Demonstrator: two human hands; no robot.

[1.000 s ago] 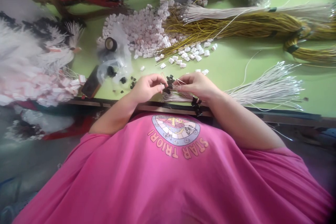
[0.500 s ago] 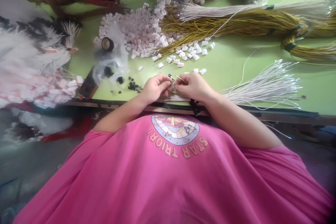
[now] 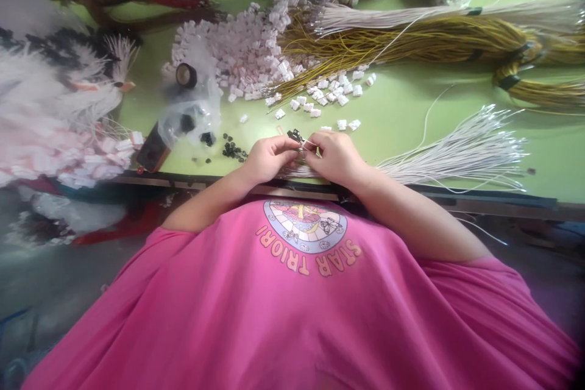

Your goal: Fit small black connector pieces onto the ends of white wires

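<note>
Near the table's front edge my hands meet, fingertips almost touching. My left hand (image 3: 269, 159) is closed in a pinch, and the small thing between its thumb and finger is too hidden to name. My right hand (image 3: 336, 157) pinches a thin white wire (image 3: 307, 144) close to the left fingertips. Just beyond the fingertips lie small black pieces (image 3: 295, 134). A bundle of white wires (image 3: 457, 149) runs beneath both hands, its silvery ends fanned out to the right. More small black pieces (image 3: 233, 149) lie left of my left hand.
White connector housings (image 3: 247, 55) are heaped beyond my hands. Yellow wires (image 3: 411, 42) stretch across the back right. At the left are a clear plastic bag (image 3: 201, 109), a black tape roll (image 3: 186, 75), a dark box-shaped object (image 3: 154, 146) and piled white wired connectors (image 3: 59, 146).
My left hand has moved right, up to my right fingertips. The white wire in my right hand was brought to the left fingertips. My right hand has shifted slightly left.
</note>
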